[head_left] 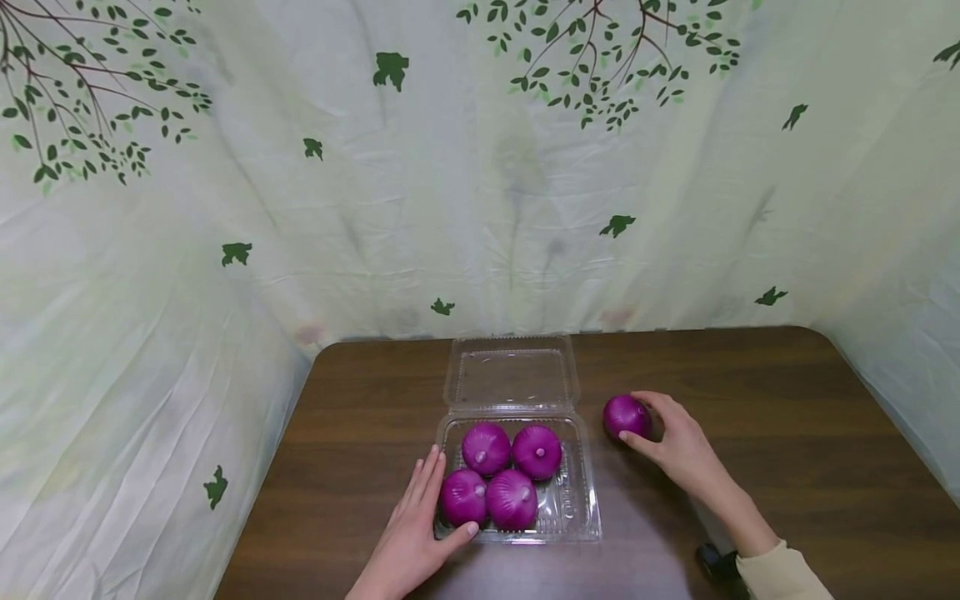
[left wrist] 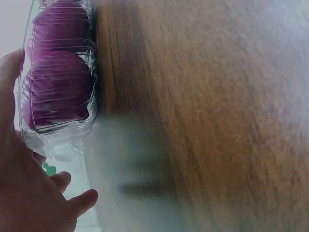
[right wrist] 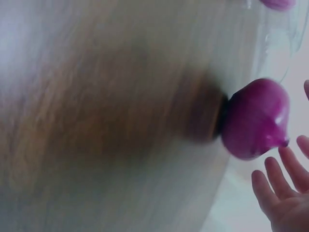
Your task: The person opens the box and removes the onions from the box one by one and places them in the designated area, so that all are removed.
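Note:
A clear plastic clamshell container [head_left: 577,508] lies with its lid folded back on the table, holding several red onions [head_left: 512,500]. Along its left side my left hand [head_left: 411,525] rests with straight fingers, the thumb at the front rim. The left wrist view shows two of the onions [left wrist: 60,87] through the clear wall, with the fingers [left wrist: 83,202] spread beside it. To the right of the container, another red onion [head_left: 626,415] sits on the wood. My right hand [head_left: 678,442] reaches around it, thumb and forefinger at its edges; in the right wrist view the other fingers [right wrist: 264,191] are extended close to the onion's tip.
The container's open lid [head_left: 512,375] lies toward the back edge of the brown wooden table [head_left: 750,400]. Behind and at both sides hangs a pale curtain [head_left: 450,208] printed with leaves. A dark strap [head_left: 716,562] shows at the right wrist.

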`<state>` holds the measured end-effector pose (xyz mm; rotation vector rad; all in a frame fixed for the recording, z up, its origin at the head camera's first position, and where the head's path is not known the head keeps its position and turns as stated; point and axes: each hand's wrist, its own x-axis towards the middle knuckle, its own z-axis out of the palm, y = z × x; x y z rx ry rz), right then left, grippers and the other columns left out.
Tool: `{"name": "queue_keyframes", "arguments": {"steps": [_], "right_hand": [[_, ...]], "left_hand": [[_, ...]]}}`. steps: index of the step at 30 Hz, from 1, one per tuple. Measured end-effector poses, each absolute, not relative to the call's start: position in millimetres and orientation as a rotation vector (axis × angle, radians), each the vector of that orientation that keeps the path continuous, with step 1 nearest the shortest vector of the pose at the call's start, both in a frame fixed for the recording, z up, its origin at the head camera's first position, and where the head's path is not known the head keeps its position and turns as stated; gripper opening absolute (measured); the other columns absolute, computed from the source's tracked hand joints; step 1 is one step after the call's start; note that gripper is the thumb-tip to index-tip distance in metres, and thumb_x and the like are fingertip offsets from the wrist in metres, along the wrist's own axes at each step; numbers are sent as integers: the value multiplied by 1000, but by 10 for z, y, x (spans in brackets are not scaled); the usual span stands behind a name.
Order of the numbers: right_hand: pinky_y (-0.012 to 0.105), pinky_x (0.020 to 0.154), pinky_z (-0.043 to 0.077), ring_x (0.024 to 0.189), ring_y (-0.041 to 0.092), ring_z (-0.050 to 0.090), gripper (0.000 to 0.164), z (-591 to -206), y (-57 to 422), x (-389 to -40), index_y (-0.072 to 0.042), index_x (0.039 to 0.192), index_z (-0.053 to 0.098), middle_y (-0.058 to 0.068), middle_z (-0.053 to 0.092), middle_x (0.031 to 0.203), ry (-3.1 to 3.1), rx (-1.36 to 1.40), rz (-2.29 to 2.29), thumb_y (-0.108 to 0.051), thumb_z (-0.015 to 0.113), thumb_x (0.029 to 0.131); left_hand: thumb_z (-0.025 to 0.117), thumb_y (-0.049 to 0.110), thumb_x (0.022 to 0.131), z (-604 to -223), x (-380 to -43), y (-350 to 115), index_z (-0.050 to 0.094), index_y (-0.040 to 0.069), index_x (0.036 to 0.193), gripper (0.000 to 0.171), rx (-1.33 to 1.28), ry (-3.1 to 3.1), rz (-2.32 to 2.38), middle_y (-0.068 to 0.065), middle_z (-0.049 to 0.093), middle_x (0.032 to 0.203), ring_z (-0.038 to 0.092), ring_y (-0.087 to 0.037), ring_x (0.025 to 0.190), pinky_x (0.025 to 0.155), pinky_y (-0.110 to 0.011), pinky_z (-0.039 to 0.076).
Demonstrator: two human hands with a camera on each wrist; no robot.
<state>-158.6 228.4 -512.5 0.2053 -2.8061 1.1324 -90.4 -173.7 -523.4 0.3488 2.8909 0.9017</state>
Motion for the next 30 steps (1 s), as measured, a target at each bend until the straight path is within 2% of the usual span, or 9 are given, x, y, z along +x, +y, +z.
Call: {"name": "queue_keyframes", "arguments": {"steps": [6, 11, 15, 17, 19, 21, 27, 30], "right_hand": [[58, 89, 48, 118, 31, 51, 57, -5048, 2184, -1502, -10, 132, 56, 11, 56, 130, -2707, 325, 1108, -21, 82, 82], [50, 89, 50, 118, 25, 52, 56, -4971, 2058, -1443, -10, 130, 59, 5, 57, 130, -2618, 436, 1096, -17, 83, 80], [30, 100, 43, 122, 22, 52, 56, -4938, 1946, -1417, -12, 130, 59, 4, 57, 132, -2569, 519, 1082, -16, 83, 80], [19, 102, 37, 122, 20, 51, 56, -4929, 1890, -1407, -13, 130, 59, 3, 57, 132, -2550, 549, 1095, -15, 83, 80], [13, 102, 33, 122, 21, 52, 56, -4922, 1836, -1397, -13, 130, 59, 3, 57, 132, -2529, 578, 1117, -14, 83, 79], [16, 102, 36, 122, 22, 52, 57, -4917, 1779, -1387, -12, 131, 60, 4, 57, 133, -2520, 601, 1135, -13, 84, 79], [45, 95, 48, 122, 25, 54, 55, -4913, 1603, -1370, -9, 129, 61, 5, 57, 133, -2525, 670, 1160, -13, 83, 79], [45, 90, 52, 119, 24, 56, 53, -4915, 1520, -1371, -8, 127, 61, 7, 58, 132, -2506, 715, 1196, -13, 83, 79]], "left_hand": [[67, 65, 82, -5238, -899, -1735, 18, 16, 159, 103, 347, 2892, 906, 6, 6, 165, 10, -31, 149, 106, -69, 24], [67, 65, 82, -5244, -901, -1738, 19, 15, 159, 103, 346, 2892, 913, 7, 6, 165, 10, -31, 149, 106, -68, 24], [67, 65, 82, -5248, -899, -1738, 20, 16, 159, 103, 344, 2892, 923, 7, 7, 165, 10, -32, 149, 106, -68, 24], [67, 65, 82, -5249, -899, -1737, 20, 16, 159, 103, 342, 2888, 928, 7, 7, 165, 10, -32, 149, 106, -68, 23], [67, 65, 82, -5248, -898, -1734, 20, 16, 159, 103, 340, 2884, 928, 7, 7, 165, 10, -32, 149, 106, -68, 23], [67, 65, 82, -5246, -896, -1733, 20, 16, 159, 103, 336, 2880, 931, 6, 7, 165, 9, -31, 149, 107, -68, 23], [67, 65, 82, -5245, -901, -1735, 20, 15, 158, 103, 334, 2881, 931, 6, 8, 165, 9, -31, 149, 106, -69, 23], [67, 66, 82, -5248, -907, -1740, 20, 15, 158, 103, 335, 2883, 927, 6, 8, 165, 10, -32, 149, 106, -69, 23]]}}
